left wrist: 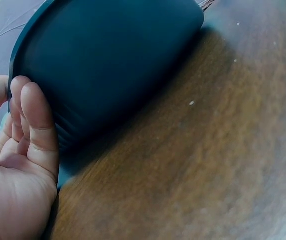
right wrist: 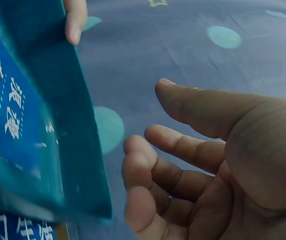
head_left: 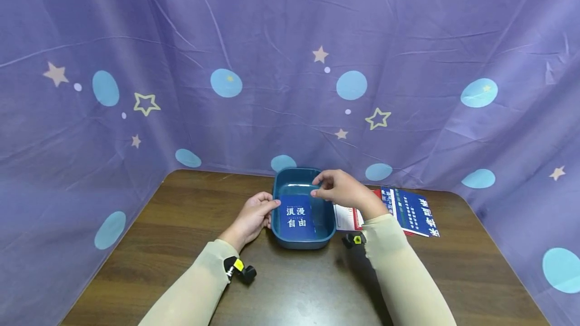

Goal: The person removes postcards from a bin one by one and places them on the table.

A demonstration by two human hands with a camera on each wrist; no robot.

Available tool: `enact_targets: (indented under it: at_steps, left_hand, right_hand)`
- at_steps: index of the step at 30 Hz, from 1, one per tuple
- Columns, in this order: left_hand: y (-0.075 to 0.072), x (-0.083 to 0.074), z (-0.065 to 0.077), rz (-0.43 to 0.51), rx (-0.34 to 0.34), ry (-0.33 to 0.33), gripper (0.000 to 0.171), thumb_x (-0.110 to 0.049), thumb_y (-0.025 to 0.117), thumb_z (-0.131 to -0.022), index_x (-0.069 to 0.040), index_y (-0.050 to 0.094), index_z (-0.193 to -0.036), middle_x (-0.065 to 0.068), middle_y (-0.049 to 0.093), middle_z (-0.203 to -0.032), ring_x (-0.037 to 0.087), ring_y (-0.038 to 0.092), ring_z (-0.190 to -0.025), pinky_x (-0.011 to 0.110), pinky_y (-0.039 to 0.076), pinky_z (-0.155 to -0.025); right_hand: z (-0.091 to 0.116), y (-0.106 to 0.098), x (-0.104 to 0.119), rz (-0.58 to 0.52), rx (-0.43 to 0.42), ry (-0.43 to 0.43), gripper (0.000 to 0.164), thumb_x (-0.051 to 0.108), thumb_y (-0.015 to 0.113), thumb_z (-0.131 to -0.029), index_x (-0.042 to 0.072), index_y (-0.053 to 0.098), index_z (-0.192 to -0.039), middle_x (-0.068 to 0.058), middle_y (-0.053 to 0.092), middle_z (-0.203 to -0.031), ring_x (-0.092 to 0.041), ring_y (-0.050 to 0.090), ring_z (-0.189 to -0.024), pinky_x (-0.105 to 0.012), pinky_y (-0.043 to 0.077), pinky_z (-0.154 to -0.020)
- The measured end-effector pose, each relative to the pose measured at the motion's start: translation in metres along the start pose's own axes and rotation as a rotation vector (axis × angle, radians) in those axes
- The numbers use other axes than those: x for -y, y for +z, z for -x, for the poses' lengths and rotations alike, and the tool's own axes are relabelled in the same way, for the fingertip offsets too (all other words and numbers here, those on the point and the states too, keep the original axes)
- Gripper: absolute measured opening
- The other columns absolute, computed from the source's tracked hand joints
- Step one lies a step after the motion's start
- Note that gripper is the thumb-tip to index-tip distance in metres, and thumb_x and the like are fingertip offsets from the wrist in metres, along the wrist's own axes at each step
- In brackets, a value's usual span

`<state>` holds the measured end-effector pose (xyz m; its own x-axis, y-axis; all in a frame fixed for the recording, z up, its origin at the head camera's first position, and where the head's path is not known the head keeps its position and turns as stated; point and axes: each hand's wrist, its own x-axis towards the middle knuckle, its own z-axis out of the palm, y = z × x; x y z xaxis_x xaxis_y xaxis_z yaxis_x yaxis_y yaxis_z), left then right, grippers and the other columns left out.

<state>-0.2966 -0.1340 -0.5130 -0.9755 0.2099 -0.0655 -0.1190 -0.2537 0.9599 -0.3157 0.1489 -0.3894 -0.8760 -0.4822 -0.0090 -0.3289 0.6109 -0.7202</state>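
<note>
A dark teal rectangular bin stands on the table. Flat inside it lies a blue card with white characters, also visible in the right wrist view. My left hand grips the bin's left rim, the thumb on top. In the left wrist view, that hand's fingers lie against the outer wall. My right hand hovers over the bin's right side with thumb and fingers apart. In the right wrist view, this hand is loosely bent and holds nothing.
Right of the bin, partly under my right forearm, lie a white card with red edges and several blue printed cards. A purple curtain with stars and dots surrounds the wooden table.
</note>
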Motion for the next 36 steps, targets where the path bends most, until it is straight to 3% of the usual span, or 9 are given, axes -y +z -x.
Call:
enact_targets:
  at_steps: [4,7,10,18,24,36]
  left_hand:
    - [-0.001,0.001,-0.001,-0.003,0.004,0.000,0.015,-0.009,0.070,-0.101,-0.006,0.056,-0.099,-0.002,0.059,-0.062,0.009,0.055,-0.046,0.022,0.053,-0.041]
    - [-0.001,0.001,-0.001,-0.004,0.008,0.001,0.015,-0.009,0.070,-0.101,-0.007,0.056,-0.099,-0.002,0.058,-0.063,0.009,0.055,-0.046,0.022,0.053,-0.042]
    - [-0.003,0.001,-0.001,-0.004,0.002,0.003,0.015,-0.010,0.070,-0.101,-0.007,0.056,-0.099,-0.002,0.058,-0.062,0.009,0.054,-0.046,0.022,0.052,-0.041]
    - [-0.002,0.002,0.000,0.008,0.002,0.013,0.015,-0.008,0.070,-0.100,-0.007,0.055,-0.099,-0.004,0.058,-0.060,0.008,0.053,-0.046,0.021,0.050,-0.040]
    - [0.001,0.001,-0.001,0.002,0.013,0.009,0.015,-0.008,0.069,-0.101,-0.008,0.054,-0.098,-0.003,0.057,-0.061,0.009,0.053,-0.046,0.021,0.051,-0.040]
    - [0.001,-0.001,0.002,-0.004,0.007,0.003,0.016,-0.008,0.070,-0.101,-0.007,0.054,-0.097,-0.004,0.055,-0.060,0.008,0.052,-0.046,0.021,0.050,-0.040]
  right_hand:
    - [-0.024,0.010,0.007,0.082,0.072,0.037,0.045,0.031,0.088,-0.090,0.008,0.072,-0.126,-0.014,0.077,-0.110,-0.030,0.072,-0.098,-0.048,0.066,-0.087]
    - [-0.044,0.019,0.014,0.200,0.155,0.066,0.062,0.035,0.091,-0.086,0.005,0.069,-0.135,-0.021,0.072,-0.134,-0.035,0.068,-0.122,-0.055,0.060,-0.104]
    - [-0.062,0.031,0.021,0.300,0.237,0.104,0.072,0.037,0.094,-0.083,0.006,0.065,-0.141,-0.022,0.066,-0.146,-0.037,0.064,-0.129,-0.058,0.056,-0.109]
    - [-0.080,0.057,0.030,0.492,0.280,0.221,0.091,0.039,0.102,-0.069,0.013,0.063,-0.147,-0.010,0.068,-0.145,-0.029,0.066,-0.126,-0.056,0.057,-0.108]
    - [-0.080,0.069,0.022,0.593,0.258,0.214,0.094,0.040,0.104,-0.064,0.016,0.063,-0.146,-0.010,0.069,-0.142,-0.030,0.065,-0.126,-0.055,0.058,-0.106]
    - [-0.088,0.070,0.010,0.566,0.278,0.216,0.094,0.041,0.104,-0.065,0.008,0.063,-0.143,-0.010,0.071,-0.141,-0.026,0.067,-0.125,-0.049,0.057,-0.109]
